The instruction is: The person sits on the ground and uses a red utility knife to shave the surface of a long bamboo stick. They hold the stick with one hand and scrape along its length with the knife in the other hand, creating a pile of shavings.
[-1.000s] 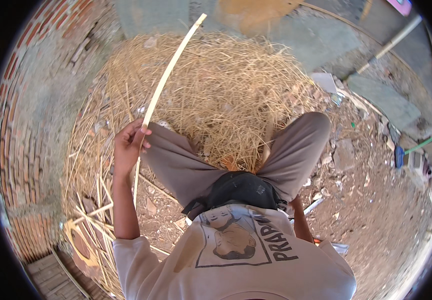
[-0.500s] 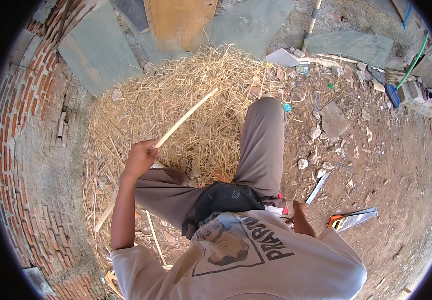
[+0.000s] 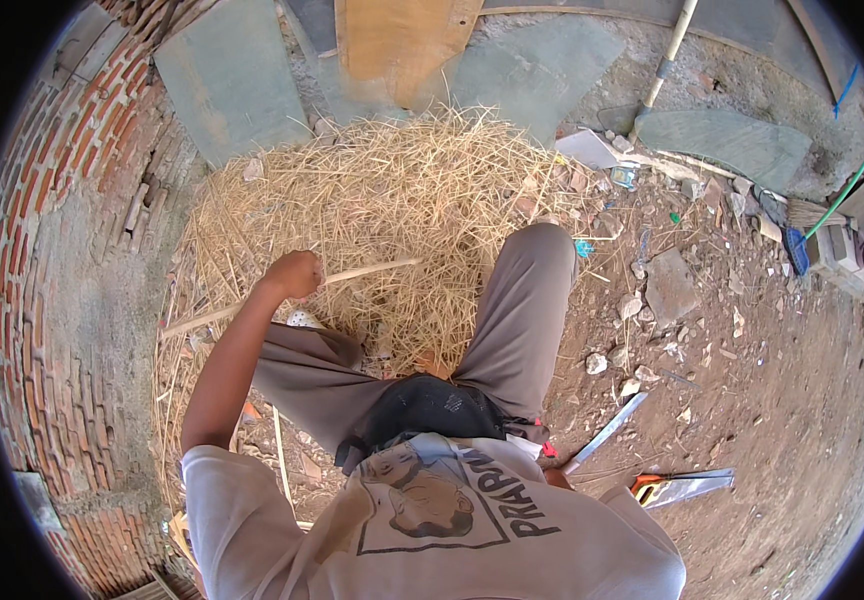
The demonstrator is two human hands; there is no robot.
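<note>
Cane strip (image 3: 352,276), pale and thin, is clamped in the fist of the left hand (image 3: 292,273), one end running out past the knuckles over the straw heap (image 3: 402,200), the other trailing back toward the brick wall (image 3: 42,300). It looks light, stiff yet springy, best gripped near mid-length as now. The right hand (image 3: 555,478), low by the hip beside a long blade (image 3: 607,432), is mostly hidden; its grip cannot be told.

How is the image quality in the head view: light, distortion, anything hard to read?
Head view: harsh sunlight, hard shadows under the legs; fisheye bends the brick wall along the left rim, black corners beyond. Left hand gripping the pale stick is sharp over the straw pile. Right hand is hidden behind the torso; small debris at the right rim smears.
</note>
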